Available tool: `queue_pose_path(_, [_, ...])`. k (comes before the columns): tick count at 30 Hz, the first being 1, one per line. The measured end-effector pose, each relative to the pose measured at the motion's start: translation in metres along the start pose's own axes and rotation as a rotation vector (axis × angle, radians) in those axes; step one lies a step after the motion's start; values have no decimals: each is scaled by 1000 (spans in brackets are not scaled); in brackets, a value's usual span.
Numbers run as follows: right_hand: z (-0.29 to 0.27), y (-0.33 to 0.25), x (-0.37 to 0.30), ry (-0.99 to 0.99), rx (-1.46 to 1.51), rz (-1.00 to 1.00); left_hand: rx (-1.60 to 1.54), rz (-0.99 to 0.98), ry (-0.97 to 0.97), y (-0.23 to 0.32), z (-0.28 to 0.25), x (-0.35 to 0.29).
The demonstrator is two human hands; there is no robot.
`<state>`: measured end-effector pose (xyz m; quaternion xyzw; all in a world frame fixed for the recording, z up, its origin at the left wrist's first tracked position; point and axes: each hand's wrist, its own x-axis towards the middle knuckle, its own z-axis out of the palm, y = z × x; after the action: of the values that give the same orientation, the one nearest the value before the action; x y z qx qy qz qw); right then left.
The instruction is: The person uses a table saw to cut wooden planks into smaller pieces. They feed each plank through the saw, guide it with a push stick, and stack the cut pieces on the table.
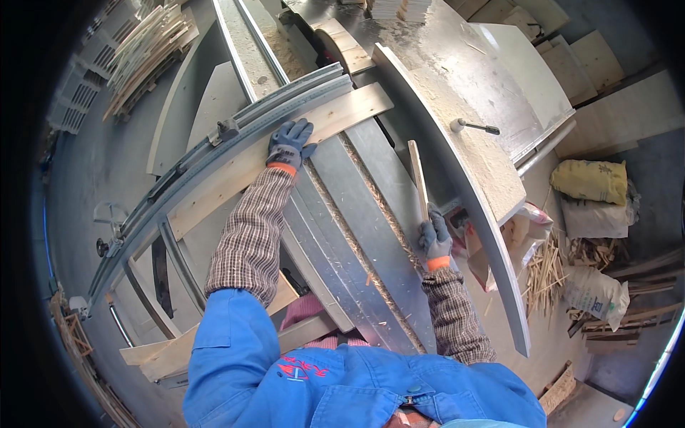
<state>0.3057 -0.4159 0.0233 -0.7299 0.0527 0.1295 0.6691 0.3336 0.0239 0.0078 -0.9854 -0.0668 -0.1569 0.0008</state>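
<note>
Your left hand [289, 143] reaching forward, palm down on the wooden board [349, 114] beside the metal rail [314, 90], thumb apart, your right hand [434, 235] lower, grip clamped on a thin wood stick [419, 178] above the tabletop [389, 175].

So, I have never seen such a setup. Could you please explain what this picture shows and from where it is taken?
There is no robot here: a person works by hand, and a fisheye camera on that person's head looks down, so straight edges look bent. The gloved left hand rests on a long pale board beside a metal fence. The gloved right hand holds a thin wooden stick. Wood chips lie in lines along the metal machine table.
</note>
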Motion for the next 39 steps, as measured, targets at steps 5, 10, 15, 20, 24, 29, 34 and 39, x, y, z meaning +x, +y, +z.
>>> queue_pose_path(5, [13,-26,34,-87,6,14,58,-31,-119,23,7,31])
queue_pose_path(10, [35,-40,84,-148,-13,16,43,-53,-118,24,5,31])
queue_pose_path(15, [53,-39,108,-141,-27,28,78,-82,-150,23,2,34])
queue_pose_path(20, [57,-34,118,-140,-8,42,10,-76,-101,20,2,38])
queue_pose_path(24, [60,-33,127,-123,-60,57,-8,-107,-118,17,3,43])
queue_pose_path(29, [64,-31,135,-149,-29,47,13,-102,-125,15,4,48])
queue_pose_path(34, [70,-31,140,-162,-24,44,23,-119,-159,14,5,52])
queue_pose_path(39, [75,-30,148,-180,3,110,12,-159,-197,11,10,56])
